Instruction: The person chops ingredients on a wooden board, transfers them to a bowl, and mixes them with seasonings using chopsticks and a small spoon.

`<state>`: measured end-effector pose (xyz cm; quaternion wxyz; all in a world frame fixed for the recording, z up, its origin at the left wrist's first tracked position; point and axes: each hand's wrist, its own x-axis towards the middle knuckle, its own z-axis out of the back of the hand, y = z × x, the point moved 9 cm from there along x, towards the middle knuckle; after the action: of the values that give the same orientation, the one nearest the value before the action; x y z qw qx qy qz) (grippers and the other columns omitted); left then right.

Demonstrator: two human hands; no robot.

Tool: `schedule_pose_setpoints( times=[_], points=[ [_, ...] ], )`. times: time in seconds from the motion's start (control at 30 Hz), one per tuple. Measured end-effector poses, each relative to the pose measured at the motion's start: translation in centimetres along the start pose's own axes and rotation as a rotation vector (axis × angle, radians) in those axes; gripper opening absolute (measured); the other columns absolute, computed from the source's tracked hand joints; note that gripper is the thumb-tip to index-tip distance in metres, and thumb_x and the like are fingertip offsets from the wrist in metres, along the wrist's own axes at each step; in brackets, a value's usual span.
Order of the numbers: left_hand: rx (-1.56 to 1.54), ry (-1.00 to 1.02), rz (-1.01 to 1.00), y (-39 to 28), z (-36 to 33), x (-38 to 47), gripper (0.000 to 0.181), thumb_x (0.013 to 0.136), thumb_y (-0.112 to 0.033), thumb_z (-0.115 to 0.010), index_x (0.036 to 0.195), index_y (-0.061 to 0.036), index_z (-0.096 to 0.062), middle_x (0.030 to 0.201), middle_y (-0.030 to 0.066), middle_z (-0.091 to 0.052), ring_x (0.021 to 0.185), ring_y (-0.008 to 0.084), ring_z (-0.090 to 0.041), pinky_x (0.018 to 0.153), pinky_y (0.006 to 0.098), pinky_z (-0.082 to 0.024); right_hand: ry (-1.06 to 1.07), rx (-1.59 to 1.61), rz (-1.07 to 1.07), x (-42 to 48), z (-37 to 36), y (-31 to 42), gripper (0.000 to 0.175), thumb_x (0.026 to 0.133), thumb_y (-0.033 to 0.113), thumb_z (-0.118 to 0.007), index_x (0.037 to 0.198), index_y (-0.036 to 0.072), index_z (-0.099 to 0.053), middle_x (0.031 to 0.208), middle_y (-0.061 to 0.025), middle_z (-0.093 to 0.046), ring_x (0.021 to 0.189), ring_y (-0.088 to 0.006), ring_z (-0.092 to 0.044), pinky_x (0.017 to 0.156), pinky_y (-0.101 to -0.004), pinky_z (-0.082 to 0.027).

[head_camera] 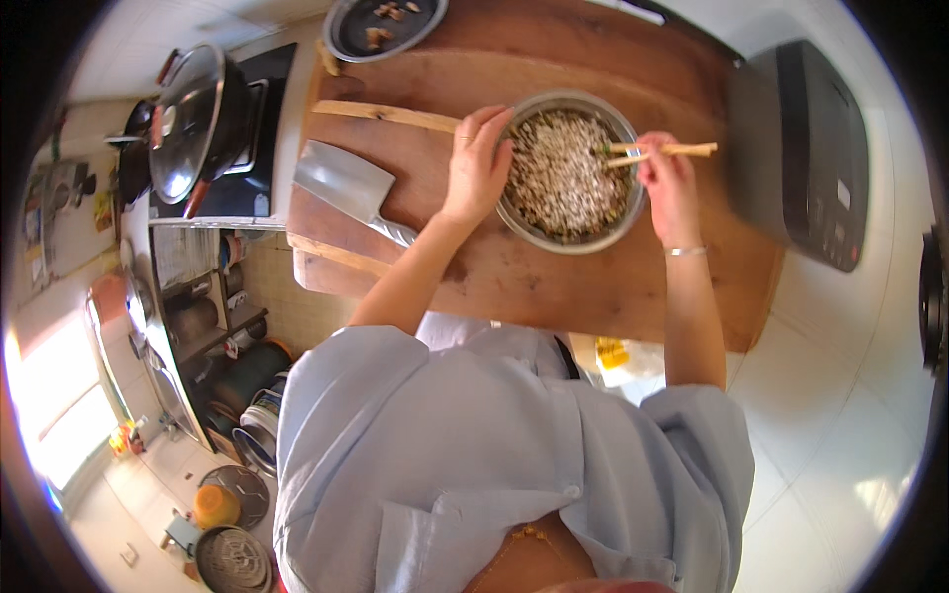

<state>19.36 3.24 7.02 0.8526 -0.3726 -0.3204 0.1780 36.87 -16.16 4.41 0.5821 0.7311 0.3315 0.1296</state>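
A round metal bowl (572,248) stands on the wooden board, filled with a chopped brown and green mixture (567,174) dusted with white powder. My left hand (482,163) grips the bowl's left rim, thumb and fingers against it. In my right hand (667,181) is a pair of wooden chopsticks (693,150), their tips in the mixture near the bowl's right side. A cleaver (348,181) lies flat to the left of the bowl, its metal handle pointing toward my left forearm.
The wooden board (563,289) has raised wood strips (378,113) at left. A dark pan (352,33) with a few brown pieces sits at the far edge. A lidded wok (189,126) rests on the stove (278,111). At right stands a dark grey appliance (808,156).
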Motion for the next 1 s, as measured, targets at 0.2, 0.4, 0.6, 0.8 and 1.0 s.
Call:
schedule_pose_setpoints(
  times=[0.2,0.4,0.6,0.8,1.0],
  points=[
    [-0.423,0.142,0.497,6.8,-4.0,0.6,0.033,0.098,-0.017,-0.054,0.126,0.0010,-0.057,0.113,0.0141,-0.065,0.106,0.0264,-0.060,0.094,0.0337,-0.045,0.230,-0.812,0.152,-1.3,-7.8,3.2,0.020,0.100,0.017,-0.052,0.097,0.001,-0.064,0.085,-0.0078,-0.067,0.064,-0.0126,-0.066,0.057,-0.0244,-0.048],
    [-0.643,0.107,0.827,8.5,-4.6,-2.5,0.035,0.100,-0.023,-0.053,0.127,-0.0002,-0.058,0.108,0.0045,-0.064,0.099,0.0138,-0.056,0.088,0.0283,-0.045,0.114,-0.894,0.391,-4.5,-6.5,8.0,0.016,0.100,0.010,-0.052,0.101,0.000,-0.065,0.089,-0.0093,-0.068,0.065,-0.0143,-0.068,0.058,-0.0270,-0.052],
    [-0.768,-0.109,0.821,7.9,-4.0,-4.7,0.031,0.102,-0.019,-0.051,0.122,0.0026,-0.059,0.108,0.0033,-0.063,0.100,0.0127,-0.055,0.089,0.0266,-0.044,0.145,-1.060,0.495,-4.9,-9.1,3.1,0.011,0.094,0.009,-0.058,0.102,0.008,-0.065,0.086,-0.0114,-0.066,0.073,-0.0284,-0.065,0.063,-0.0345,-0.052],
    [-0.869,-0.145,0.844,8.1,-3.9,-5.4,0.030,0.103,-0.017,-0.048,0.123,0.0022,-0.059,0.110,0.0039,-0.064,0.101,0.0111,-0.054,0.090,0.0254,-0.043,0.201,-1.009,0.489,-7.7,-11.5,6.5,0.010,0.093,0.007,-0.059,0.100,0.008,-0.065,0.085,-0.0100,-0.065,0.071,-0.0282,-0.065,0.062,-0.0347,-0.051],
    [-0.909,-0.149,0.871,7.6,-3.9,-5.2,0.028,0.103,-0.016,-0.047,0.121,0.0019,-0.060,0.109,0.0046,-0.065,0.098,0.0111,-0.056,0.088,0.0259,-0.045,0.188,-0.646,0.283,-6.5,-12.1,0.4,0.009,0.095,0.006,-0.057,0.099,0.002,-0.064,0.087,-0.0120,-0.068,0.073,-0.0196,-0.071,0.062,-0.0282,-0.054]
  ],
)
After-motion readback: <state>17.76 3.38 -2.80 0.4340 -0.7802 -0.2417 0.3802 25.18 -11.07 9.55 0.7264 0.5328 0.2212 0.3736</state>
